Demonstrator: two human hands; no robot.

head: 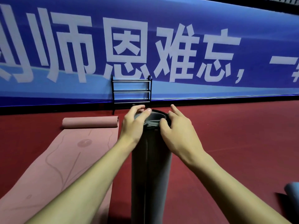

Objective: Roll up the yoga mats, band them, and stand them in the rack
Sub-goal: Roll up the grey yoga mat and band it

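Both left hand [135,122] and right hand [178,128] sat at far end of lengthwise mat [151,167]; left gripped it, right pinched band [162,113].

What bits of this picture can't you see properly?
All in the head view:
Grey rolled mat: its near end is cut off by the bottom edge.
Black band: partly covered by the left hand and right hand, so how far round it goes is unclear.
Rack: one foot hides behind the left hand.
Blue-grey thing: cut by the right edge; cannot tell what it is.
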